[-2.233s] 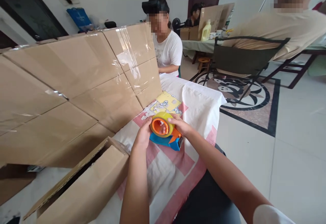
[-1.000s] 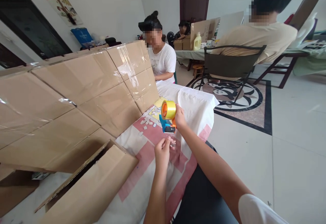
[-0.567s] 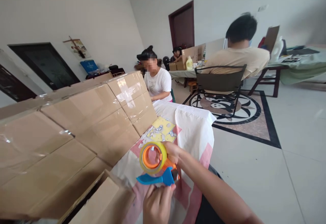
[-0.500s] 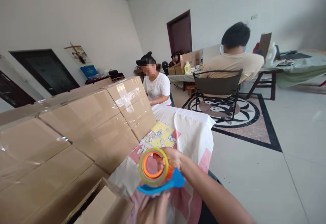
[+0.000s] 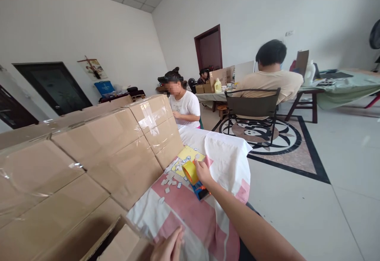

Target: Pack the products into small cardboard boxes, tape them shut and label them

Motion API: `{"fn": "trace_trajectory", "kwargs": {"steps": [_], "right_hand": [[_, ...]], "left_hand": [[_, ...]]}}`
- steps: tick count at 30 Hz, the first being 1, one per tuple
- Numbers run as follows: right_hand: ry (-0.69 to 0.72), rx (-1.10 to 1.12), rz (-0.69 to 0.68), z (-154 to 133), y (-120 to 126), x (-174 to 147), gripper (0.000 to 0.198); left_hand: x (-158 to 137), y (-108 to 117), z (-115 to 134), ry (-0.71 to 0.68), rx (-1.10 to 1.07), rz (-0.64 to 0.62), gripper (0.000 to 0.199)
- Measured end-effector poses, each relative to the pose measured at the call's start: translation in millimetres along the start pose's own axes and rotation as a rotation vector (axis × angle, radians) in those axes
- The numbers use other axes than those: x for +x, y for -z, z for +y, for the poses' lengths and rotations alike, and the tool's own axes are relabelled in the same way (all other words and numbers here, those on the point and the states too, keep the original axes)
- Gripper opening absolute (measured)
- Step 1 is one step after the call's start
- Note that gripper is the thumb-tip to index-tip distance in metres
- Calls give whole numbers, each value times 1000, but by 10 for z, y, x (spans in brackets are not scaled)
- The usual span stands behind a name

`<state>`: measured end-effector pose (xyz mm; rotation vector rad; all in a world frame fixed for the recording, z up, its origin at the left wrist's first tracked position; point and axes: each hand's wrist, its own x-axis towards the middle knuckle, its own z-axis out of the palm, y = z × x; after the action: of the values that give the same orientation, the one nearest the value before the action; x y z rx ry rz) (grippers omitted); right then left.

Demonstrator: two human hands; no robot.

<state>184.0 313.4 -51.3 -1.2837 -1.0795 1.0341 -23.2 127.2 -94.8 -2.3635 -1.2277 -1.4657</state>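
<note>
Over the pink-and-white cloth (image 5: 196,211), beside the taped cartons (image 5: 121,170), I see the right hand (image 5: 203,172) clasped on the tape dispenser (image 5: 194,178), whose long axis slants from its yellow roll (image 5: 190,170) down and rightward to the blue cutter end (image 5: 197,192), which points toward the camera. Nearer, the left hand (image 5: 168,247) has its fingertips together; I cannot tell whether they pinch anything

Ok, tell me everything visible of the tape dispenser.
The tape dispenser is blue and orange, seemingly plastic, with a dark part at its lower end. It carries a yellow roll, orange inside. The right hand grips it, tilted, over the pink-and-white cloth; whether it touches the cloth is unclear.
</note>
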Motion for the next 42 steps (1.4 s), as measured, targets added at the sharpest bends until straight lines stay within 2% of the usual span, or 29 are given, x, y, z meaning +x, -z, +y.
{"fn": "trace_trajectory", "kwargs": {"steps": [3,8,12,16,18,21,25,30,33,35,38,42], "right_hand": [[24,-63,0,35,-5,40,52],[155,-145,49,-9,17,-15,40],[257,-289,64,-194,131,-173,25],[309,-535,7,-431,523,-406,16],[258,-839,-54,-454,805,-596,21],[89,-1318,-188,-301,1191,-964,30],[-25,-1524,-356,1,1454,-1317,32],[-98,-1637,-526,118,1459,-1252,34],[-109,-1655,-569,125,1381,-1174,38],[-63,-1637,-571,128,1316,-1175,35],[82,-1555,-543,117,1213,-1238,25],[249,-1415,-438,63,1074,-1332,20]], "left_hand": [[-146,-93,-43,137,-91,124,25],[-179,-125,22,238,-161,176,22],[-112,-100,95,275,-178,84,20],[-47,-89,147,344,-232,49,19],[-17,-87,167,396,-254,61,22],[7,-89,192,467,-288,29,32],[-5,-102,219,520,-325,-42,38],[0,-70,225,546,-343,-80,41],[27,-31,214,560,-344,-85,42],[40,-19,206,559,-348,-83,43],[36,-27,196,546,-346,-57,43],[-1,-59,179,520,-320,21,36]]}}
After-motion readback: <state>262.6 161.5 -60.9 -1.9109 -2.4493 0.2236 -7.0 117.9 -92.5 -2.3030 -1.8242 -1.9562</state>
